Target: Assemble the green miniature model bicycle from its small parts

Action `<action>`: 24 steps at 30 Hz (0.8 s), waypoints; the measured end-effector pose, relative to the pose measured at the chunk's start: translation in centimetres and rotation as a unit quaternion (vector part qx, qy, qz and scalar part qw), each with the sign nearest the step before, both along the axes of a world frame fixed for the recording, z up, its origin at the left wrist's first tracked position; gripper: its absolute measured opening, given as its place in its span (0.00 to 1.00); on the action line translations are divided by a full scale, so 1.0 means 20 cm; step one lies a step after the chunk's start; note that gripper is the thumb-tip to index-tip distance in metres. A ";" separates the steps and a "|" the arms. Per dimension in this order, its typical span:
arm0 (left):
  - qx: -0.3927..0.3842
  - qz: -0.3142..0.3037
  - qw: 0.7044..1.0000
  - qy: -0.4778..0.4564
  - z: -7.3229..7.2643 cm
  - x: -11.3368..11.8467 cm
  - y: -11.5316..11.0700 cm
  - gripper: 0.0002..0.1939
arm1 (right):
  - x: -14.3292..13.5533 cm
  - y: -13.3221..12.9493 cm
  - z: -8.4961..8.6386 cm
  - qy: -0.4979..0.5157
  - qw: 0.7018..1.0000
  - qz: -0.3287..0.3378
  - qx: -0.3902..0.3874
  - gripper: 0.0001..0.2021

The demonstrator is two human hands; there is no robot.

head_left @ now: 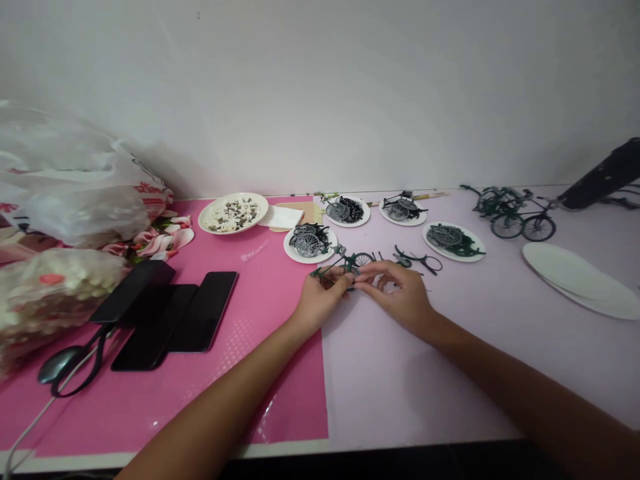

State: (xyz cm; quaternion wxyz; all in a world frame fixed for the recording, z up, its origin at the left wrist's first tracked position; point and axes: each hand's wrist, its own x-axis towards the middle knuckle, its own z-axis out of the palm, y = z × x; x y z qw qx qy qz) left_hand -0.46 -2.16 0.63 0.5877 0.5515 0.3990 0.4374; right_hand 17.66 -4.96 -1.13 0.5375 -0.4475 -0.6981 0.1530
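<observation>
A small dark green model bicycle [364, 259] is held just above the table, near where its pink and pale lilac halves meet. My left hand [323, 297] is closed around its lower left part, with the thumb pressed on it. My right hand [400, 293] is pinched, thumb and forefinger together, at the bicycle's lower side. Whatever lies between those fingertips is too small to make out. Loose green bicycle parts [419, 259] lie just beyond my right hand. A white plate [289, 252] with grey wheels and black parts stands behind my left hand.
More part plates [369, 217] stand along the back, one with green parts [460, 243]. Assembled model bicycles [520, 217] stand at the right, near stacked white plates [580, 280] and a black cylinder [600, 177]. Left are phones [207, 310], a black box [135, 290], bags [75, 180] and a bowl [234, 230].
</observation>
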 end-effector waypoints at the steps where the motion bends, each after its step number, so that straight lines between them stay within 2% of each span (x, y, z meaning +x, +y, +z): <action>1: 0.000 -0.003 1.000 0.003 0.01 0.00 0.00 0.12 | 0.00 0.00 0.00 -0.001 1.000 0.002 0.004 0.08; 9: 0.013 -0.028 0.999 0.027 0.00 -0.01 0.01 0.16 | 0.02 0.00 -0.01 -0.003 1.000 0.004 0.004 0.16; 16: 0.006 -0.015 0.999 0.034 0.01 -0.01 0.01 0.13 | 0.03 0.00 0.01 -0.045 0.998 -0.014 0.038 0.13; 20: -0.011 0.001 1.000 0.027 0.03 -0.01 0.00 0.12 | 0.06 0.02 0.04 -0.057 0.995 -0.050 0.061 0.12; 24: -0.005 0.002 1.000 0.022 0.03 -0.01 0.00 0.13 | 0.08 0.04 0.02 -0.023 0.996 -0.083 0.023 0.18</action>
